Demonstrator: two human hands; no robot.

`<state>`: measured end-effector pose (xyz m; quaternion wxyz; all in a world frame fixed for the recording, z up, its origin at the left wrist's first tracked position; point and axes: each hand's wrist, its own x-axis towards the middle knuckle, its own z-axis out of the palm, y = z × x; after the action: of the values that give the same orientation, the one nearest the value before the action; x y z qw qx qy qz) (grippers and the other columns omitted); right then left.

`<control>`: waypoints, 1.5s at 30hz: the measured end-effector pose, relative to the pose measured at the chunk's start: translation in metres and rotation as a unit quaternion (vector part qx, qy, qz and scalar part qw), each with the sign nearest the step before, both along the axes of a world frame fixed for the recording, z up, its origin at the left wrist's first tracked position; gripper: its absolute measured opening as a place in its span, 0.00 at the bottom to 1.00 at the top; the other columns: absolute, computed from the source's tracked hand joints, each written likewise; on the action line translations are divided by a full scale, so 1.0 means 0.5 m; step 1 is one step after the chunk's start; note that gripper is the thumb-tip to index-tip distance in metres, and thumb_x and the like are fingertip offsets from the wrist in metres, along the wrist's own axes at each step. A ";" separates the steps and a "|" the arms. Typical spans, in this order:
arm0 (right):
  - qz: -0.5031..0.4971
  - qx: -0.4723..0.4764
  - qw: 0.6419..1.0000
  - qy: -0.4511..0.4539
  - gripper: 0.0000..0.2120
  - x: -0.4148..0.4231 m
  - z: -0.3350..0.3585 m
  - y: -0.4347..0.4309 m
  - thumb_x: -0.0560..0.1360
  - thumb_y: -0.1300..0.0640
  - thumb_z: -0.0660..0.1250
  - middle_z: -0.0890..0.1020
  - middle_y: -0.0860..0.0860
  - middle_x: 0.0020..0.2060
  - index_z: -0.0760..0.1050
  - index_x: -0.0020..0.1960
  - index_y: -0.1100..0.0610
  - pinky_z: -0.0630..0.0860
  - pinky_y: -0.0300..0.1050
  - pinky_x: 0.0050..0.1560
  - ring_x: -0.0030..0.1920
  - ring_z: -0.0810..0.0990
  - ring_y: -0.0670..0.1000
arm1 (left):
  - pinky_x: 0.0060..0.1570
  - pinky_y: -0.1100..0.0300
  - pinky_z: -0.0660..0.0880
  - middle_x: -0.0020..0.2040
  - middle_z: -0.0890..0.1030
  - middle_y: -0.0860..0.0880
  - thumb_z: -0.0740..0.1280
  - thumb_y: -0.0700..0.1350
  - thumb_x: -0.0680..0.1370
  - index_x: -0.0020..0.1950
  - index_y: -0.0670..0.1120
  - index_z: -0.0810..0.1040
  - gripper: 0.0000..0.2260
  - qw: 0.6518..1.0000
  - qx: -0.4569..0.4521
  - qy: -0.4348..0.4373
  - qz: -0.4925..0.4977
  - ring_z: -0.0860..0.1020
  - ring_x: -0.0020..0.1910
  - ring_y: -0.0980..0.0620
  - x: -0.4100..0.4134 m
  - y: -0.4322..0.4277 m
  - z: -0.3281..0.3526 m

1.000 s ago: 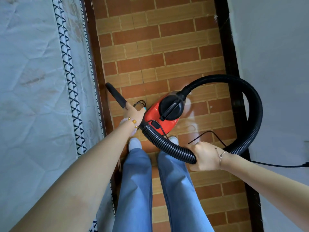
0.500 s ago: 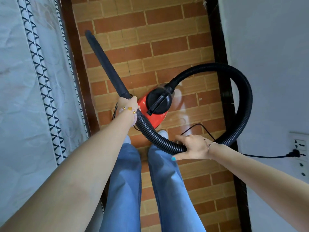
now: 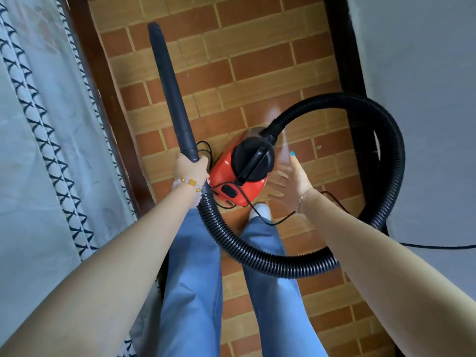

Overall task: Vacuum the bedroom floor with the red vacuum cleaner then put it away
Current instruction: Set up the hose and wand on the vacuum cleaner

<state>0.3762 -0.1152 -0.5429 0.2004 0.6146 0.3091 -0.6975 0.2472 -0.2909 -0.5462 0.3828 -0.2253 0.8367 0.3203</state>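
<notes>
A small red plastic canister vacuum cleaner point(image 3: 238, 180) with a black round top and handle sat on the brick-patterned floor point(image 3: 260, 65) at the centre of the frame, just ahead of the person's feet. Its black ribbed hose point(image 3: 386, 155) looped from the canister's top out to the right of the frame, down and back across the lower centre, passing over the person's blue trouser legs point(image 3: 190, 292). The left hand point(image 3: 192, 168), wearing a pale beaded bracelet, was clamped around the base of the long black tapered nozzle point(image 3: 171, 94), which pointed toward the upper left of the frame. The right hand point(image 3: 292, 181), blurred, hung just right of the canister with fingers spread apart and holding nothing. A thin black power cord point(image 3: 438, 246) trailed from the canister to the right edge. A pale patterned bedspread point(image 3: 38, 150) filled the left side; a grey wall point(image 3: 425, 60) filled the right.
</notes>
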 end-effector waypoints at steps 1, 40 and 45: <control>-0.020 -0.002 1.000 -0.007 0.34 -0.008 -0.020 -0.011 0.75 0.32 0.51 0.73 0.53 0.65 0.66 0.71 0.54 0.67 0.58 0.60 0.63 0.72 0.57 | 0.35 0.53 0.77 0.36 0.76 0.41 0.63 0.41 0.72 0.45 0.44 0.66 0.06 1.000 0.014 0.023 0.011 0.74 0.28 0.45 -0.010 -0.003 -0.012; 0.362 0.277 0.879 -0.141 0.29 0.082 -0.202 0.055 0.79 0.42 0.55 0.69 0.60 0.69 0.58 0.74 0.59 0.67 0.52 0.64 0.68 0.69 0.62 | 0.22 0.62 0.69 0.39 0.75 0.39 0.62 0.39 0.76 0.50 0.43 0.63 0.08 0.985 0.054 0.074 -0.145 0.72 0.23 0.48 0.065 0.031 -0.067; 0.402 0.255 0.866 -0.153 0.30 0.200 -0.210 0.072 0.80 0.43 0.54 0.67 0.61 0.71 0.55 0.75 0.58 0.66 0.52 0.65 0.69 0.67 0.62 | 0.21 0.62 0.68 0.38 0.75 0.40 0.62 0.39 0.76 0.52 0.42 0.64 0.08 0.985 0.037 0.053 -0.159 0.72 0.24 0.48 0.178 0.046 -0.067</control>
<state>0.4761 -0.0794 -0.6478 0.3444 0.5660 0.6619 -0.3505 0.3362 -0.2678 -0.5797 0.3922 -0.0577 0.8687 0.2970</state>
